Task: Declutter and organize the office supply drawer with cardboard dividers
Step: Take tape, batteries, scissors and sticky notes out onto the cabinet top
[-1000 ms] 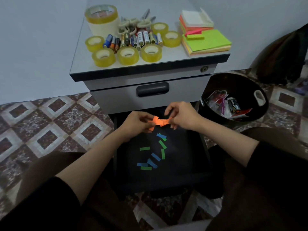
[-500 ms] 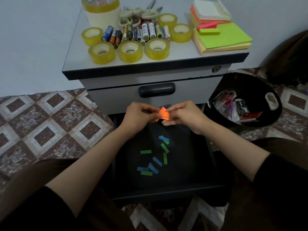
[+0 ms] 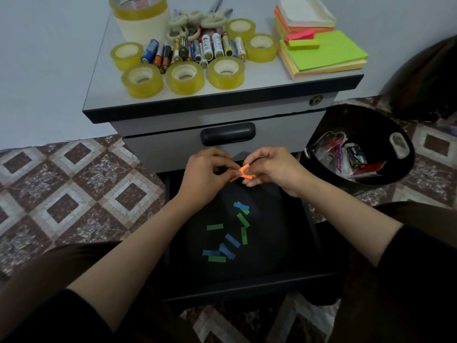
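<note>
Tiled floor (image 3: 74, 194), small grey cabinet against a pale wall. Thumb and fingertips of left hand (image 3: 205, 174) and right hand (image 3: 274, 169) both pinch one small bunch of orange page flags (image 3: 243, 172), held between them above the back of the open drawer (image 3: 272, 256). Below, loose blue and green flags (image 3: 228, 240) lie scattered on the dark drawer floor; nothing else is visible inside.

Cabinet top (image 3: 103, 82) carries tape rolls (image 3: 184, 78), batteries (image 3: 197, 49), scissors (image 3: 195, 21) and sticky note pads (image 3: 329, 50), grouped by kind. Black bin (image 3: 385, 129) at right holds discarded packaging.

Judgement: emptying and sorting nearly done, flags left to gather. No cardboard dividers in view, so dividing and refilling not yet begun.
</note>
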### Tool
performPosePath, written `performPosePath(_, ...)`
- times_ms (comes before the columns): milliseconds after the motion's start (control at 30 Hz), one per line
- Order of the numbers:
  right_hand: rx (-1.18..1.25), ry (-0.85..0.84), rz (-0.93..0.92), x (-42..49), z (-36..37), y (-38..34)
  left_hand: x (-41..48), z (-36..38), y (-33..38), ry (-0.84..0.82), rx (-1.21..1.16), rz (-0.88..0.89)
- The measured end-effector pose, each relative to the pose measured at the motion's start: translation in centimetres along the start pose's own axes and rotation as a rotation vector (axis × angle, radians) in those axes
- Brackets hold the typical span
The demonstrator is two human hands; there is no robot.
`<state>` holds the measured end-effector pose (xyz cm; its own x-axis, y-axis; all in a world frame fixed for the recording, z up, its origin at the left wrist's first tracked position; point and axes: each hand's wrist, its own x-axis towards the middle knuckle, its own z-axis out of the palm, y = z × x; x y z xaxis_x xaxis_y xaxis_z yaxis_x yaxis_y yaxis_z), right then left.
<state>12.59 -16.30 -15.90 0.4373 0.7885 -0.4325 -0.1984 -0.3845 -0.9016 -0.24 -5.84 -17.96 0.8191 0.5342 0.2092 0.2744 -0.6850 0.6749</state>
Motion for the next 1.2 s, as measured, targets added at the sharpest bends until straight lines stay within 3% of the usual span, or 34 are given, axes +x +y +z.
performPosePath(333,-0.134,-0.016,0.030,0.4,0.0,0.4,0.0,-0.3,0.3,-0.159,0.243,0.091)
performPosePath(500,-0.833,0.005,-0.270,0.4,0.0,0.9,0.0,-0.4,0.4,-0.214,0.295,0.084)
performPosePath(567,-0.974,0.032,-0.359,0.3,0.1,1.1,0.0,-0.5,0.5,-0.209,0.283,0.085)
performPosePath(833,-1.022,0.058,-0.456,-0.4,0.5,0.7,0.2,-0.7,0.8,-0.256,0.419,0.039)
performPosePath(1067,-1.177,0.168,-0.315,-0.3,0.3,0.5,0.2,-0.9,0.5,-0.222,0.409,-0.054)
performPosePath(1200,-1.157,0.150,-0.328,-0.4,0.7,0.6,0.1,-0.8,0.5,-0.235,0.417,-0.070)
